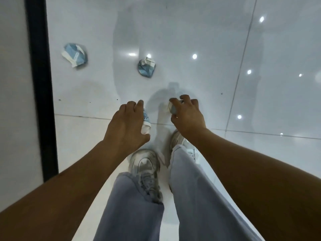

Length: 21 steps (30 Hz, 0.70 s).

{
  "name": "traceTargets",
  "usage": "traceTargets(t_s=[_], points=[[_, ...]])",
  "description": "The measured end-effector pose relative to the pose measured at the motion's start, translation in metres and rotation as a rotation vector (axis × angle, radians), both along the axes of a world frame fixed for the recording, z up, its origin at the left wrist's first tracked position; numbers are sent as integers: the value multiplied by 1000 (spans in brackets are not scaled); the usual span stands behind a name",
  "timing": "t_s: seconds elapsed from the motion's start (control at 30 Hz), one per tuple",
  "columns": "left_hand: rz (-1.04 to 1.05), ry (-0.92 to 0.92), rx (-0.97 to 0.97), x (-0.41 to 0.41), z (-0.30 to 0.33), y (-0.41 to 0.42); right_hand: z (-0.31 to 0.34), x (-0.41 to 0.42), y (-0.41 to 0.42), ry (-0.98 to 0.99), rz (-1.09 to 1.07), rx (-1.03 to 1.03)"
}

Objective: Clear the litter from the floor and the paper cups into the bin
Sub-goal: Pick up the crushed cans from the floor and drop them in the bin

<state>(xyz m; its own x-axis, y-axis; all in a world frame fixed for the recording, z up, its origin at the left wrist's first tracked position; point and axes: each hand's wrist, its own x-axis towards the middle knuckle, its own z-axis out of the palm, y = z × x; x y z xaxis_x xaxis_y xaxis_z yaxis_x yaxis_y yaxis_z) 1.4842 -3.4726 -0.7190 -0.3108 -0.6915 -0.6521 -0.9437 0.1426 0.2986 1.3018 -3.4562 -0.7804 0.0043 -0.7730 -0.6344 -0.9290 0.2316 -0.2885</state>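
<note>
Both hands grip crushed cups, left (127, 122) and right (186, 113), largely hiding them; 2 more lie beyond.

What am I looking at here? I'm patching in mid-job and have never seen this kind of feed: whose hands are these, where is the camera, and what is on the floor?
There is no machine here. One wide-angle camera sits on a person's head and looks forward and down, so you see their own arms, jeans and sneakers from above. The left hand grips a paper cup, white with a blue print. The right hand grips a crumpled piece of litter, whitish and grey. Two crumpled blue-and-white cups lie farther ahead on the glossy white tiled floor: the far-left cup near a dark vertical strip, and the middle cup ahead of the hands. The bright dots are lamp reflections. No bin is in view.
</note>
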Motion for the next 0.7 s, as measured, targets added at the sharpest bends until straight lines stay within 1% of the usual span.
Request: traceTargets(t_s=[0.13, 0.27, 0.33, 0.5, 0.57, 0.7], points=[[-54, -50, 12, -9, 78, -17, 88, -2, -5, -35, -50, 11], [-130, -89, -34, -23, 183, -36, 203, -11, -12, -81, -142, 0], [-122, -91, -62, -29, 221, -43, 248, -13, -14, -117, -211, -21], [-191, -53, -105, -61, 347, -51, 386, -34, -3, -172, -441, -100], [-230, -23, -137, -70, 386, -49, 431, -41, 7, -158, -527, -108], [-313, 66, -185, -81, 454, -36, 511, -46, 38, -102, -626, -160]])
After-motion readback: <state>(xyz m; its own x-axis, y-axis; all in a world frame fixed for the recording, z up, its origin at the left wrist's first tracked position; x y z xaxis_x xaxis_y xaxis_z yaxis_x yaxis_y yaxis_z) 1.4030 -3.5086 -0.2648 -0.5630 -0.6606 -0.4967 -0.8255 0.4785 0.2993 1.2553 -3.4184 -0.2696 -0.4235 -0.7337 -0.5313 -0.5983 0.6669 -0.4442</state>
